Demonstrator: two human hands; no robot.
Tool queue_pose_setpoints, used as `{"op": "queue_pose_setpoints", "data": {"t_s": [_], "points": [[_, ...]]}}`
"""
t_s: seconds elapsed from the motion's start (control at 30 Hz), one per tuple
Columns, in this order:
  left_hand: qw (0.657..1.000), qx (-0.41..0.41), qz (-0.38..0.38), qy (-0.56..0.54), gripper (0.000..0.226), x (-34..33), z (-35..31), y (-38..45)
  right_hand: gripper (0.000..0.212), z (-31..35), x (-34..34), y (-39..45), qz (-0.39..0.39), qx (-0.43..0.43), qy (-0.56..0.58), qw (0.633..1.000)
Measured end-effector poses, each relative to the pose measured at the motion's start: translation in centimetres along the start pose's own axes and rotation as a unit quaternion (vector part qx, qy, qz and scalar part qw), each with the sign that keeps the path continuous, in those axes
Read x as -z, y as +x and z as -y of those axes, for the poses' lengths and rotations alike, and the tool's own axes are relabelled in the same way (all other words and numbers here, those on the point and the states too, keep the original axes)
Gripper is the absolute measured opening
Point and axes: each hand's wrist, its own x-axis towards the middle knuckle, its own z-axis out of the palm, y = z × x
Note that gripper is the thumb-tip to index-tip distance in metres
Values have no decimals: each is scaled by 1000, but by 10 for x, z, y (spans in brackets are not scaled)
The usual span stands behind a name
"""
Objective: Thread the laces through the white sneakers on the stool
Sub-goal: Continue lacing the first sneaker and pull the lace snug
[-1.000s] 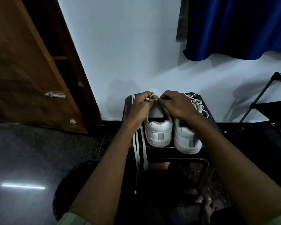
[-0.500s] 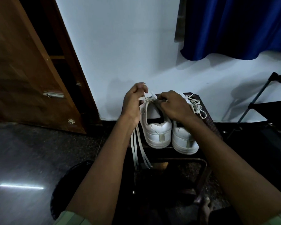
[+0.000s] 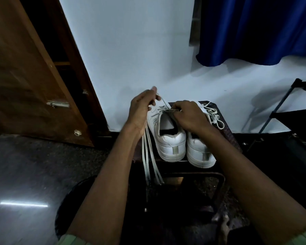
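we see a white wall (image 3: 131, 50) behind the scene, with a brown wooden door (image 3: 25, 76) standing at the left and a blue curtain (image 3: 254, 29) hanging at the upper right. a dark speckled floor (image 3: 34, 165) spreads below the door. against the wall stands a dark stool (image 3: 224, 128), and on its top sit two white sneakers side by side, heels toward us. the left sneaker (image 3: 170, 140) lies just beside the right sneaker (image 3: 200, 152); whether they touch we cannot tell. a black rack (image 3: 290, 106) shows at the right edge. both forearms reach in from the bottom of the view. our left hand (image 3: 141, 108) is raised at the outer side of the left sneaker, fingers curled around a pale lace (image 3: 149, 156), one stretch of which runs from the fingertips to the eyelets while loose ends hang below the wrist past the stool's edge. our right hand (image 3: 189, 115) rests over the collar of the right sneaker and reaches to the left sneaker's eyelets, fingertips pinching the lace there. a second lace (image 3: 215, 115) lies looped and loose on the right sneaker's tongue area, beyond the right hand.
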Motion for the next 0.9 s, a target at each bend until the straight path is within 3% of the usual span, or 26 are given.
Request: {"op": "queue_pose_setpoints", "data": {"t_s": [0.07,0.17,0.23,0.3,0.37,0.43,0.53,0.6,0.67,0.73,0.83,0.9], "points": [[994,21,-29,-107,37,-3,-4,3,32,2,0,-1,-1,0,3,1000],[989,18,-59,-137,32,-3,-3,4,22,-1,-1,0,-7,-13,2,1000],[997,-13,-71,-8,35,-2,0,2,20,-2,-2,0,-15,-20,2,1000],[978,-53,-66,192,31,-2,8,0,20,-2,-1,-1,-22,-19,-3,1000],[932,-75,-28,354,31,-6,13,-3,21,0,-1,-1,-21,-25,-3,999],[864,-118,-16,488,29,-13,16,-6,26,2,0,-3,-13,-33,6,999],[793,-176,-34,583,22,-19,9,-8,26,1,0,-2,-6,-40,22,999],[780,-186,-18,598,13,-18,4,-9,21,1,-1,0,-4,-48,28,998],[798,-187,-7,573,13,-14,6,-10,20,0,-2,2,-4,-49,30,998],[864,-166,-17,475,7,-12,12,-6,21,-1,-1,2,-6,-42,22,999],[970,-91,-56,217,10,-13,15,1,22,-1,-1,2,-10,-38,18,999],[993,-71,-77,62,13,-12,13,6,23,-1,-1,1,-9,-37,16,999]]}}
